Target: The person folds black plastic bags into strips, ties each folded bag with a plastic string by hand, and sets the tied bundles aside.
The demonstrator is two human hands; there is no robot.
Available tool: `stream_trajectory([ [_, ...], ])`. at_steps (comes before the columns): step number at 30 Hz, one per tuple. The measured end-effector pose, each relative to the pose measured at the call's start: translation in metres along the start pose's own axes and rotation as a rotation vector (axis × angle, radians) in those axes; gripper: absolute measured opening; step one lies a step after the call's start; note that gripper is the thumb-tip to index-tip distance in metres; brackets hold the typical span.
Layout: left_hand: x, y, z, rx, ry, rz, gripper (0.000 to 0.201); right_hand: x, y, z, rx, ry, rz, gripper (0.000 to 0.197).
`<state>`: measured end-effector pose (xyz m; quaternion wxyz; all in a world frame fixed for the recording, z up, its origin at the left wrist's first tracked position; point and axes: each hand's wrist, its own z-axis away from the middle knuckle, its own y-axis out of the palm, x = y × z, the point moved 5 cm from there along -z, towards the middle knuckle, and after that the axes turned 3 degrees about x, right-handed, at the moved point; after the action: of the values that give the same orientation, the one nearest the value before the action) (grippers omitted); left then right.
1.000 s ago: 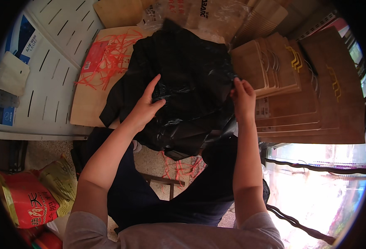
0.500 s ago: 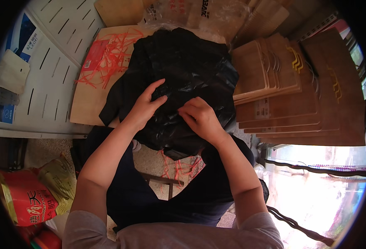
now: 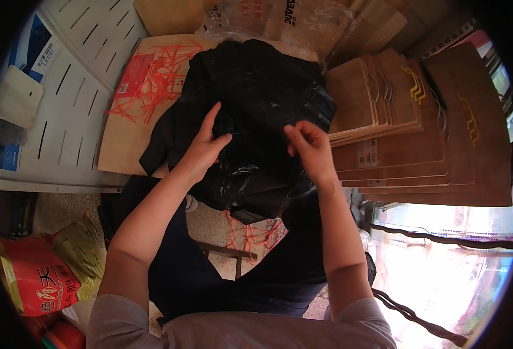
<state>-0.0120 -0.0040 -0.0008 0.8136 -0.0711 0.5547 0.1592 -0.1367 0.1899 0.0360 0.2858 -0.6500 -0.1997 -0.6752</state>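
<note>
A wrinkled, shiny black sheet (image 3: 262, 75), of cloth or plastic, lies spread over the boards in front of me and reaches down to my lap. Over its left part is my left hand (image 3: 201, 148), open, thumb and forefinger spread apart. Whether that palm presses on the sheet is hidden. Above the sheet's right side, my right hand (image 3: 313, 148) is closed in a pinch, fingertips pointing left. Anything between those fingertips is too small to make out. Between the hands, the black material bunches into glossy folds.
Orange-red plastic strips (image 3: 166, 70) lie on a pale board (image 3: 114, 145) at left, beside a slotted metal panel (image 3: 70, 99). Stacked wooden boards with hooks (image 3: 355, 93) stand at right. A clear plastic bag (image 3: 268, 20) lies behind. A red and yellow sack (image 3: 41, 279) sits lower left.
My right hand has moved right and slightly up, away from the middle of the black sheet, staying pinched. The left hand has barely shifted and remains open.
</note>
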Motion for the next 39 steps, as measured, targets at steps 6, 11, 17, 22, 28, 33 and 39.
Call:
stream_trajectory([
  [6,0.002,0.006,-0.006,0.053,0.046,0.010,0.071,-0.009,-0.122,0.004,-0.813,-0.198,-0.214,0.016],
  [11,0.011,0.002,-0.012,0.021,0.087,0.004,0.069,0.020,-0.033,0.013,-0.130,-0.284,0.208,0.015],
  [17,-0.001,0.006,-0.001,0.006,-0.004,-0.029,0.068,0.019,0.046,0.022,0.250,-0.560,0.572,0.019],
  [22,0.000,0.006,-0.003,-0.009,0.012,0.011,0.063,0.022,0.041,0.017,0.108,-0.468,0.512,0.014],
  [28,-0.002,0.005,0.000,-0.003,0.008,0.017,0.062,-0.006,-0.027,-0.009,-0.242,-0.061,-0.268,0.011],
  [33,-0.002,0.009,0.000,0.022,0.008,0.007,0.062,-0.016,-0.131,0.002,-0.863,-0.175,-0.334,0.013],
  [39,0.006,0.000,-0.005,0.013,0.079,0.024,0.062,0.035,0.029,0.027,0.234,-0.390,0.460,0.026],
])
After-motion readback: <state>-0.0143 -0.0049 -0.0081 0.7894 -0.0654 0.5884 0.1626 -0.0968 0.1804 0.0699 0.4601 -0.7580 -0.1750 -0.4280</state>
